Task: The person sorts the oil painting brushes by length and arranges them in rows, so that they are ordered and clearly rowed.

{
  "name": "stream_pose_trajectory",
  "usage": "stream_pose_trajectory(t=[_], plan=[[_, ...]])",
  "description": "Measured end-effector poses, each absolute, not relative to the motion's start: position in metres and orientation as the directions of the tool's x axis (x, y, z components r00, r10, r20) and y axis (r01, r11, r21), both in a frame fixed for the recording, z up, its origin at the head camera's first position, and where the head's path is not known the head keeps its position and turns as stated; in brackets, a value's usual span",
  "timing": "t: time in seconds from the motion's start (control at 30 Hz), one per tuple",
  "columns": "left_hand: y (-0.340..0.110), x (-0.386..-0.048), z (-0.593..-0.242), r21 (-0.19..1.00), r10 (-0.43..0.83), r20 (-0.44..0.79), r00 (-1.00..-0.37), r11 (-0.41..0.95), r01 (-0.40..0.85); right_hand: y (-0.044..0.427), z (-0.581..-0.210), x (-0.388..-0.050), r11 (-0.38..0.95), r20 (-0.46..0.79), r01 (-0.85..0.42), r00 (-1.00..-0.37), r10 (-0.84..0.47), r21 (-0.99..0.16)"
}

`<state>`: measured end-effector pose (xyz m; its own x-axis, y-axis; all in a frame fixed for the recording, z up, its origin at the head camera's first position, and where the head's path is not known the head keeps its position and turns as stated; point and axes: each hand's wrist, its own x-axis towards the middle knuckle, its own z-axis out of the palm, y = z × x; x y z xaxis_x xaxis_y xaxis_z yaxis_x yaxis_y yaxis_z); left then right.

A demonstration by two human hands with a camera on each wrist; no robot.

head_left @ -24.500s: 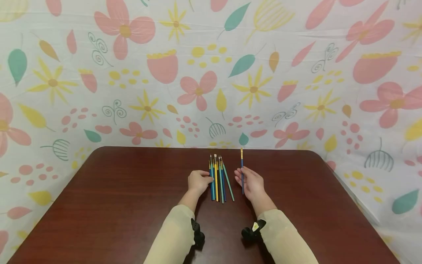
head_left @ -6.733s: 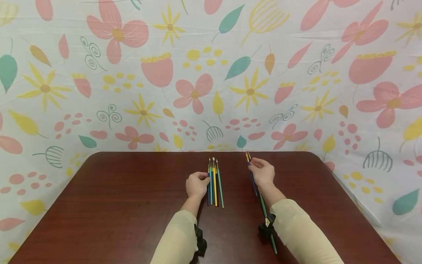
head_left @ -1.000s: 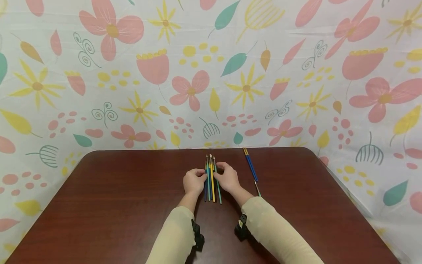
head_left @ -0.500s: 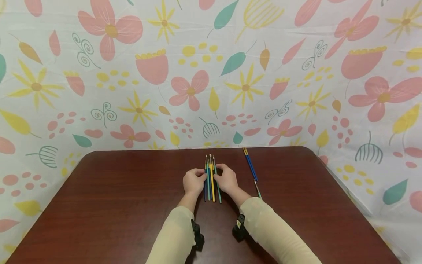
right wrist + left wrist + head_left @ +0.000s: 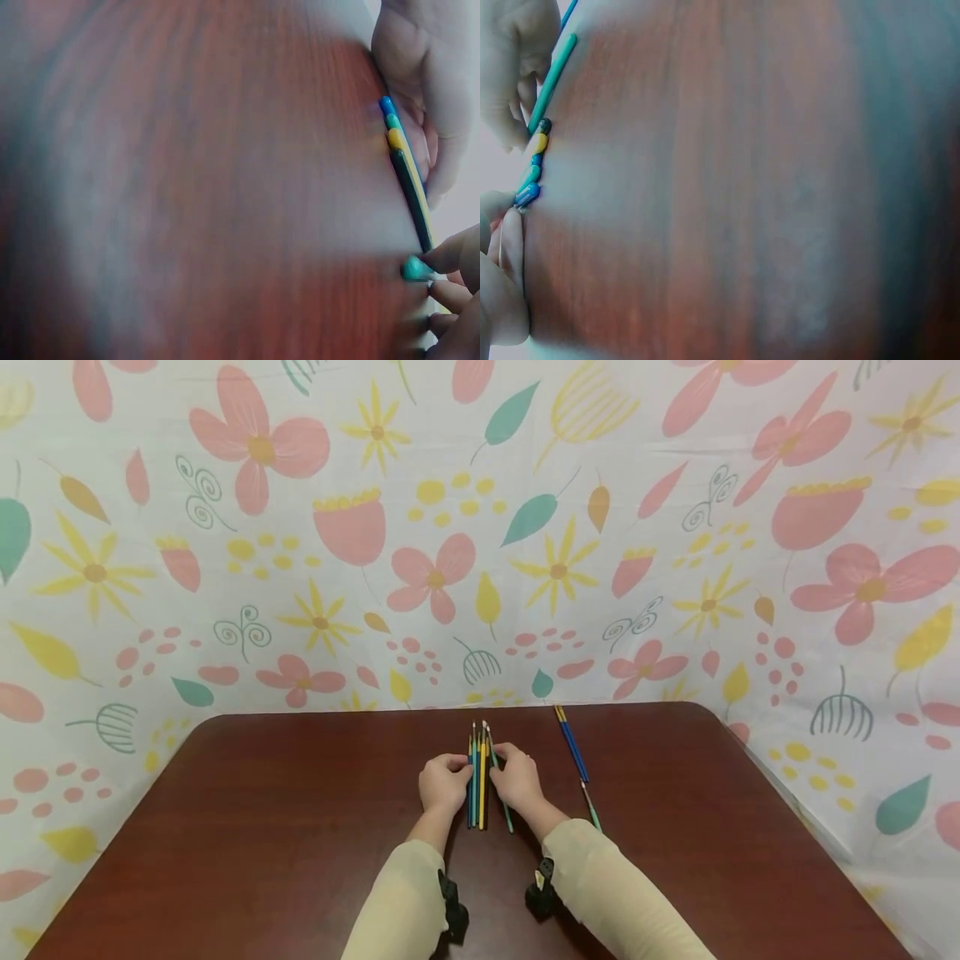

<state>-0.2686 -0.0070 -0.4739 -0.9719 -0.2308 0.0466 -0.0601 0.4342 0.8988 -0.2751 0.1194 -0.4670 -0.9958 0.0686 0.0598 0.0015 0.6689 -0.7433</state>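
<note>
Centrally in the frame, a green paintbrush is pinched by the right hand; grouped brushes are touched by the left hand, its grip unclear.

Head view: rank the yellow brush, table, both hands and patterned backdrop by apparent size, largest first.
1. Patterned backdrop
2. Table
3. Left hand and right hand, too alike to rank
4. Yellow brush

The head view looked forward and down across the desk; the 2 wrist views, closer and low, shared the brushes at opposite edges.
</note>
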Motion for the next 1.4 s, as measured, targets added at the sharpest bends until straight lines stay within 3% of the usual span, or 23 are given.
stream_pose_trajectory(t=[0.53,1.0,1.4], plan=[[-0.006,-0.269,-0.473,0.893,-0.250,0.063,-0.966,0.446,-0.057,0.122,-0.467,-0.276,0.651,0.165,-0.046,-0.979,0.122,-0.758],[-0.006,-0.268,-0.475,0.892,-0.245,0.063,-0.967,0.448,-0.056,0.139,-0.468,-0.286,0.642,0.145,0.002,-0.974,0.176,-0.766],[-0.006,-0.267,-0.474,0.898,-0.246,0.056,-0.968,0.436,-0.059,0.142,-0.467,-0.287,0.483,0.107,0.037,-0.957,0.269,-0.875]])
